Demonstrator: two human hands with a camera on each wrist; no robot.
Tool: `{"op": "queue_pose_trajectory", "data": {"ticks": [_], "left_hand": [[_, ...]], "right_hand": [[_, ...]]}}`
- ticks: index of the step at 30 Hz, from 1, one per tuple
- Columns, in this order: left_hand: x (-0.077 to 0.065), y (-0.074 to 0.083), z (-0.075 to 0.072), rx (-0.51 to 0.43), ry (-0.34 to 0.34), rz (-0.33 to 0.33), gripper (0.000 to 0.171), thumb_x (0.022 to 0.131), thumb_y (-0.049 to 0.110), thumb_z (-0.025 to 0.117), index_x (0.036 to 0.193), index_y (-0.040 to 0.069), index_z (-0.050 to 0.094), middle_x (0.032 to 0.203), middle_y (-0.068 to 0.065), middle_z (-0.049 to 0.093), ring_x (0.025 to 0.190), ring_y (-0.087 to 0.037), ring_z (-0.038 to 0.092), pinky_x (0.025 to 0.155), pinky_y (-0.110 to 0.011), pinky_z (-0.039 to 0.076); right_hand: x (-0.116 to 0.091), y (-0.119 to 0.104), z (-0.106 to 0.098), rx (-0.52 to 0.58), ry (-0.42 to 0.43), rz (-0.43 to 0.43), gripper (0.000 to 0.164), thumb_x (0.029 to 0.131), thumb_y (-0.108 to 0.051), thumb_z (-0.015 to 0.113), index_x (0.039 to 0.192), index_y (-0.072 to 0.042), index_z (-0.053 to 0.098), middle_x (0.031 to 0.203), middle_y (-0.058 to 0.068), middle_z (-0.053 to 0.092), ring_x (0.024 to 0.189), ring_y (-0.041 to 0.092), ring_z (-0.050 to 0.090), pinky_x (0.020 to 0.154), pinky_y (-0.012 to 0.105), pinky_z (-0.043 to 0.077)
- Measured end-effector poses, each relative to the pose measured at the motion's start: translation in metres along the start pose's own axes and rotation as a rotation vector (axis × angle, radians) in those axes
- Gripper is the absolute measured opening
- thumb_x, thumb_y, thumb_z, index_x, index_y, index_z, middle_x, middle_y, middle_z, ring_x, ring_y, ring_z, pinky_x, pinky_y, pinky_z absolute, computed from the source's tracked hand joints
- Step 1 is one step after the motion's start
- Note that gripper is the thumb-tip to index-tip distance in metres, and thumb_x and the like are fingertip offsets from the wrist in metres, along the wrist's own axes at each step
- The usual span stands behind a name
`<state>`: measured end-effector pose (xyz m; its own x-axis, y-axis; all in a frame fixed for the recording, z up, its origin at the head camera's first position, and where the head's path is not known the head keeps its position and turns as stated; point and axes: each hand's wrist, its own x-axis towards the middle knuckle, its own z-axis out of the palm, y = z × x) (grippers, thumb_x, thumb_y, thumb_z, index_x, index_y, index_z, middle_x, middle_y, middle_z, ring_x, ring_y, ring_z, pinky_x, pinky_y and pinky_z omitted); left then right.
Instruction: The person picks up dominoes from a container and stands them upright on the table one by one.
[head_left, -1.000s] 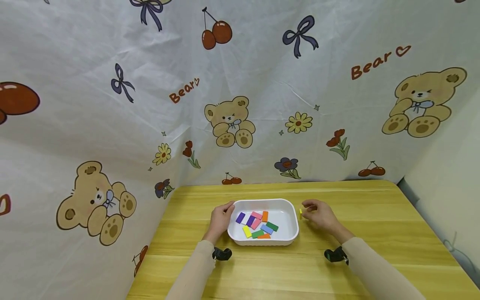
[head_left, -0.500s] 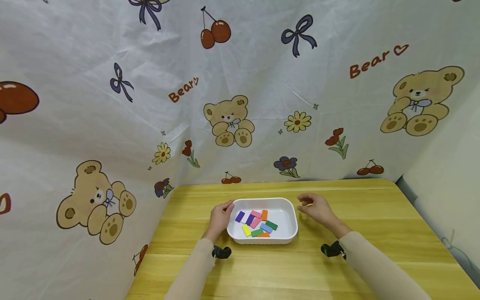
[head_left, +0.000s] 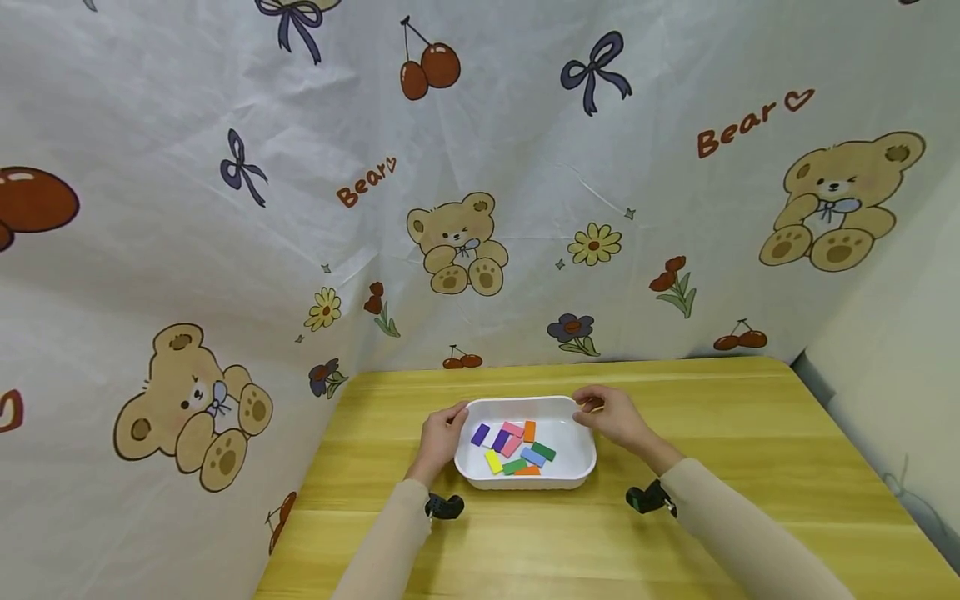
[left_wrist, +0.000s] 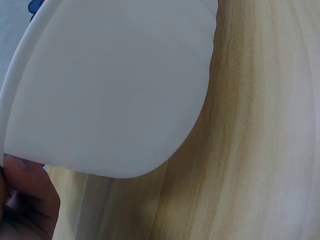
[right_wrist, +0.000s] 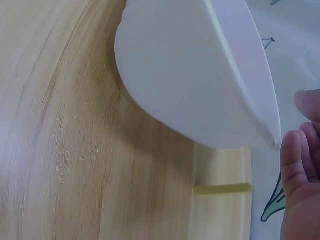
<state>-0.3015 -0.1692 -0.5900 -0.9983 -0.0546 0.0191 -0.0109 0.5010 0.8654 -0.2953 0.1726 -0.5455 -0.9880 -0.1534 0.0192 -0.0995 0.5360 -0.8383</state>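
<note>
A white tray [head_left: 555,479] sits on the table with several small coloured blocks lying in it, among them a purple block [head_left: 481,434], a yellow block [head_left: 492,462] and a blue block [head_left: 532,457]. My left hand [head_left: 441,437] grips the tray's left rim; its curled fingers show at the corner in the left wrist view. My right hand [head_left: 613,417] is at the tray's right rim, thumb and fingertips apart with nothing seen between them. Whether those fingertips touch the rim, I cannot tell. A thin yellow piece [right_wrist: 222,189] shows beyond the tray in the right wrist view.
The tray rests on a wood-grain table [head_left: 525,550]. A printed cloth [head_left: 540,167] with bears and flowers hangs behind and to the left. At the right is a pale wall [head_left: 892,367] with a thin cable low down.
My right hand has moved left from beside the tray to its right rim. A small yellow block by its fingertips one second ago no longer shows in the head view. My left hand stays put.
</note>
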Motion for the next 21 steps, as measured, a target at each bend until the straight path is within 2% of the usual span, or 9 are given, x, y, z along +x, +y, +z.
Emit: {"op": "queue_pose_trajectory", "data": {"ticks": [9,15,21], "left_hand": [[0.000,-0.003,0.000,-0.003,0.006,0.004,0.037,0.107,0.034,0.056,0.139,0.017,0.067,0.141,-0.005,0.067,0.135,-0.027,0.059,0.112,-0.046,0.051],[-0.001,-0.003,0.001,-0.012,0.010,0.007,0.036,0.107,0.032,0.057,0.138,0.015,0.068,0.140,-0.006,0.067,0.134,-0.028,0.060,0.112,-0.046,0.051],[-0.002,0.000,0.000,-0.005,0.013,-0.008,0.038,0.107,0.033,0.057,0.139,0.015,0.066,0.137,-0.007,0.069,0.130,-0.027,0.062,0.110,-0.045,0.053]], "right_hand": [[0.003,-0.018,0.017,0.035,-0.028,-0.019,0.028,0.091,-0.009,0.077,0.118,-0.005,0.071,0.119,0.019,0.068,0.099,0.022,0.063,0.076,0.027,0.059],[0.002,-0.031,0.028,0.038,-0.054,0.002,0.029,0.091,-0.008,0.077,0.119,-0.006,0.071,0.117,0.014,0.069,0.099,0.021,0.062,0.079,0.029,0.059],[0.005,-0.033,0.037,0.031,-0.085,0.002,0.029,0.091,-0.009,0.078,0.119,-0.008,0.071,0.121,0.016,0.069,0.100,0.020,0.062,0.085,0.032,0.061]]}}
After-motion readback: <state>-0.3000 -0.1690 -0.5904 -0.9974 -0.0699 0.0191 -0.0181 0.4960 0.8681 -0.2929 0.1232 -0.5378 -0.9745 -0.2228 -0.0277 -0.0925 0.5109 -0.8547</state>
